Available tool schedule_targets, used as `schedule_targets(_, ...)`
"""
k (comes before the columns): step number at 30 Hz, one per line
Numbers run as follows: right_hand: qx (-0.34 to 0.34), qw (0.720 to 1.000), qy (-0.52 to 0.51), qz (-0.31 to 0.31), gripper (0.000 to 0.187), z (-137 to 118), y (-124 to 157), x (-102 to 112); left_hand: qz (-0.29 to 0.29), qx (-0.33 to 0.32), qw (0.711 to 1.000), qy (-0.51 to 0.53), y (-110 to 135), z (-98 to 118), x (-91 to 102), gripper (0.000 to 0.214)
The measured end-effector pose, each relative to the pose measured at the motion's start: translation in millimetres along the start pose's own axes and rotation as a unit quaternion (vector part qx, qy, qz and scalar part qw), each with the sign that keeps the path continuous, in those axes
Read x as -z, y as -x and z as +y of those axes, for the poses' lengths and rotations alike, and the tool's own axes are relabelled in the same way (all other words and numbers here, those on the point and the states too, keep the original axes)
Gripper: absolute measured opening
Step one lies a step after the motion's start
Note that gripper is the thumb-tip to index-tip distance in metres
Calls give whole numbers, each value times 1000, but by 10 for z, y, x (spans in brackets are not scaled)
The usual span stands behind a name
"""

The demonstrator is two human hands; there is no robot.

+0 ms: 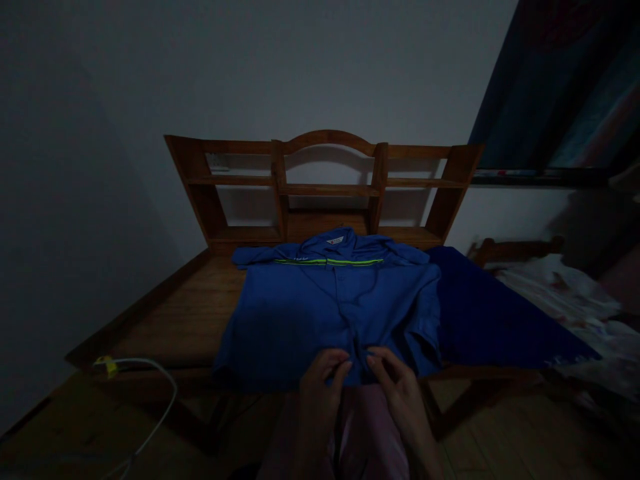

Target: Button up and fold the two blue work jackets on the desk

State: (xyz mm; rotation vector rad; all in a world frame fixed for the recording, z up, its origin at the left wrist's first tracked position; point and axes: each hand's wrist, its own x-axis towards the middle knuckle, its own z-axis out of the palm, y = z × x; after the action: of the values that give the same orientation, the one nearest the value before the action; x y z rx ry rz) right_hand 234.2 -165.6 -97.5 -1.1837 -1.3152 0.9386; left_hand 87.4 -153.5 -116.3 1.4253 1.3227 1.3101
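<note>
A blue work shirt point(295, 313) with a yellow-green stripe across the chest lies spread on the wooden desk point(200, 307), its collar toward the back. Its lower edge hangs over the desk's front. My left hand point(325, 377) pinches the shirt near the front opening at the lower hem. Just to the right, my right hand point(393, 380) pinches the other side of that opening. Between the fingertips a small gap shows dark cloth folds. The light is dim, so the exact bit of cloth in each pinch is hard to make out.
A wooden shelf unit point(327, 190) stands at the back against the wall. Dark blue cloth point(490, 313) covers the desk's right side. A white cable point(170, 393) with a yellow tag hangs at the front left. White bags point(560, 287) are piled at far right.
</note>
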Motion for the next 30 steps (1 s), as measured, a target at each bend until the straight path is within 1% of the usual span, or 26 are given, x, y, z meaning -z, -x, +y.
schedule_targets(7,56,997,44,4,24,37,8,-50,10,-7,1000,0,-1,-92,-37,15)
schedule_targets(12,71,993,89,-7,21,-37,34,-74,25,-13,999,-21,2,-120,-45,16)
schedule_targets(18,84,982,167,12,10,-37,37,-126,27,-25,999,-30,12,-130,-61,16)
schedule_targets(21,99,983,157,8,8,9,33,-150,24,-29,998,-40,10,-124,-59,16)
schedule_targets(27,44,993,97,49,16,15,32,-76,0,-55,995,-85,11,-53,-57,23)
schedule_targets(30,45,993,99,53,17,-12,39,-42,-11,-64,993,-102,19,-33,-77,28)
